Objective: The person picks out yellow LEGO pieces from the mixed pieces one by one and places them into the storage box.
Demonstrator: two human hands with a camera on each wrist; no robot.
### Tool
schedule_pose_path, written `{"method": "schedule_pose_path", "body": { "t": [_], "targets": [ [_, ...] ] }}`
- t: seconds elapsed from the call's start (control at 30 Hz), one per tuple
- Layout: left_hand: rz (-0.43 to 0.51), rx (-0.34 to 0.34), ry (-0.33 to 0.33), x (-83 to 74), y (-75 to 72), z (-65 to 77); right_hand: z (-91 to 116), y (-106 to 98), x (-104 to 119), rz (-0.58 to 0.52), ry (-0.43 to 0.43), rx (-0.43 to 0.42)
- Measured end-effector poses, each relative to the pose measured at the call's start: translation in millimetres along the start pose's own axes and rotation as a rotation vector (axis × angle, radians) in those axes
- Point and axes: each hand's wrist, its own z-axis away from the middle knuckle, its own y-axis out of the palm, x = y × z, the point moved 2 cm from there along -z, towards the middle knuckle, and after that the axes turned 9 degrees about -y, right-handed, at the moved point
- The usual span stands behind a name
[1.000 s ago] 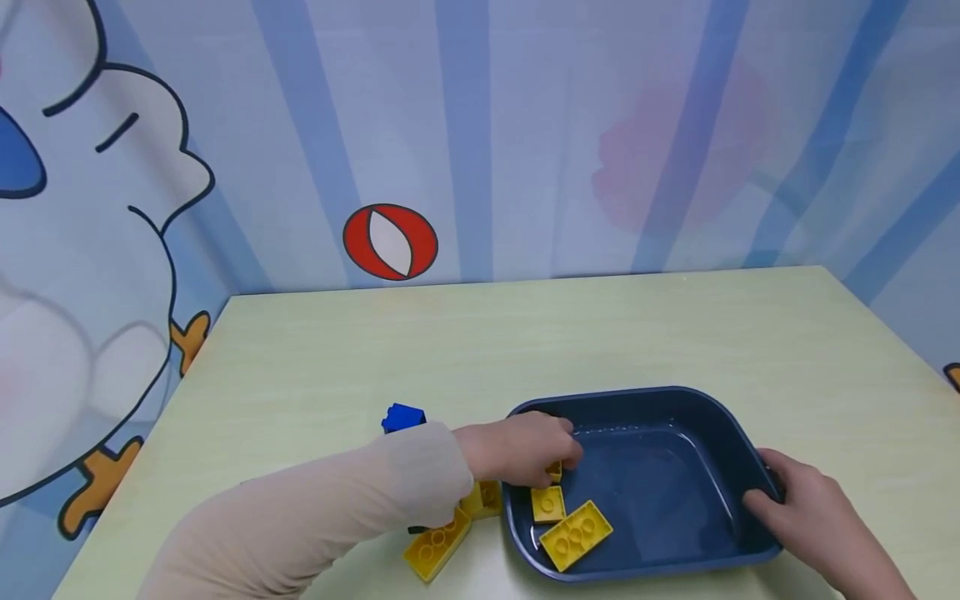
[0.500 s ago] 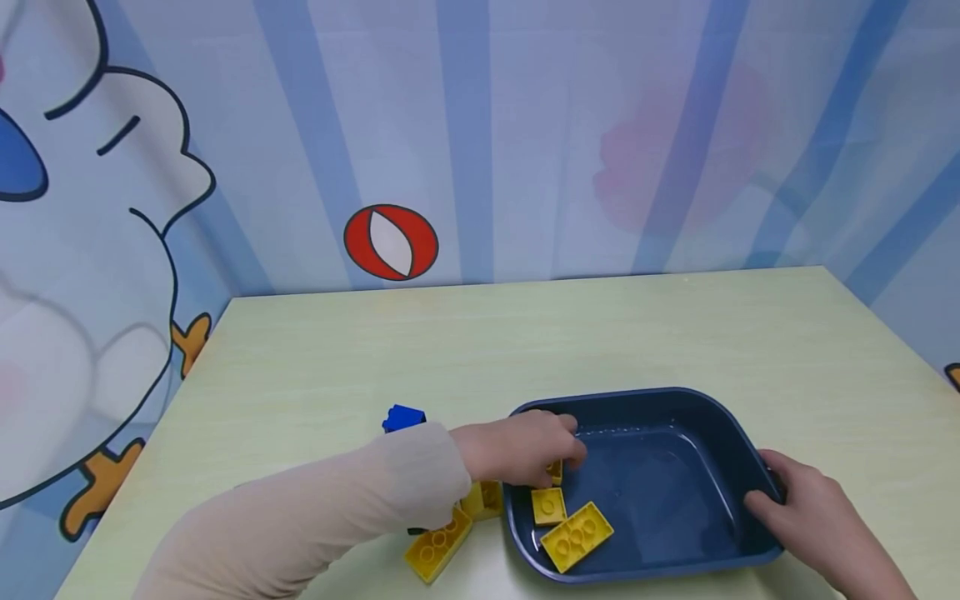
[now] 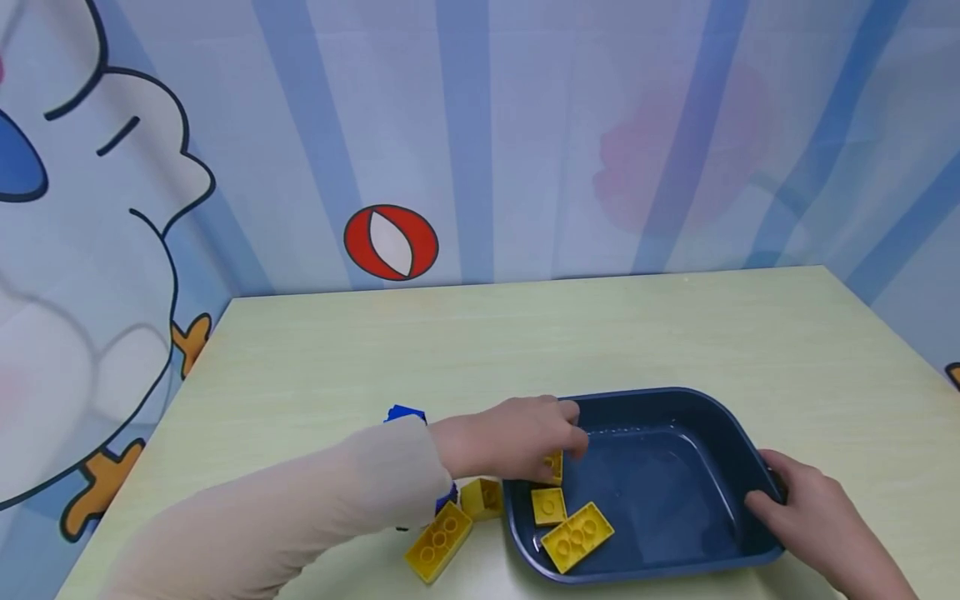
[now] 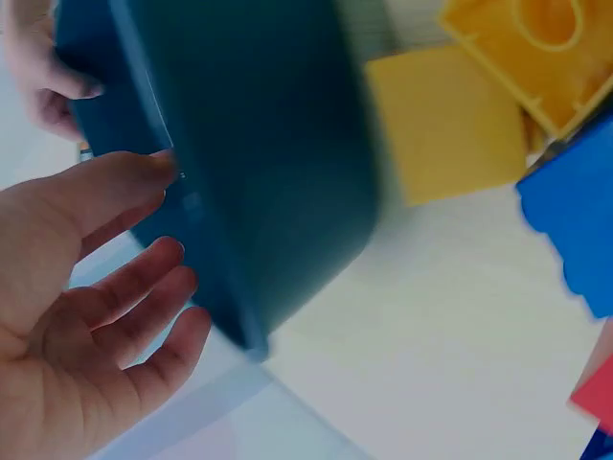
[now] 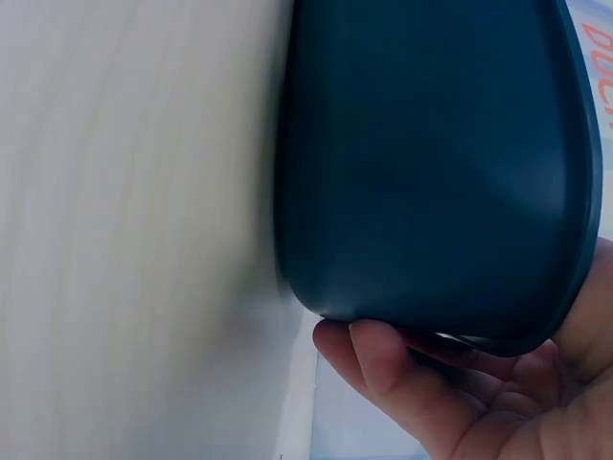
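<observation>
A dark blue tray (image 3: 660, 500) stands on the table, its right end gripped by my right hand (image 3: 817, 508), the thumb over the rim. In the right wrist view, fingertips (image 5: 378, 355) curl under the tray's outer wall. Over the left rim hovers my left hand (image 3: 517, 437); in the left wrist view its fingers (image 4: 144, 326) are loosely bent and nothing lies between them. Below it a yellow brick (image 3: 555, 467) shows partly inside the tray. A small yellow brick (image 3: 548, 506) and a longer yellow brick (image 3: 577, 537) lie there too, undersides up.
Left of the tray lie a long yellow brick (image 3: 439, 542) and another yellow brick (image 3: 482, 498). A blue brick (image 3: 406, 412) is partly behind the left sleeve (image 3: 322, 508). The left wrist view also shows a red piece (image 4: 596, 393). A printed wall backs the table.
My left hand has lifted slightly and drawn a little left, showing more of the yellow brick under it. My right hand and the tray stay in place.
</observation>
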Motion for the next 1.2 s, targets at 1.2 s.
{"method": "schedule_pose_path", "body": {
  "t": [1.2],
  "targets": [
    [0.038,0.018,-0.234,15.8,-29.8,50.8,0.7,-0.9,-0.9,0.02,-0.02,-0.022]
  ]
}}
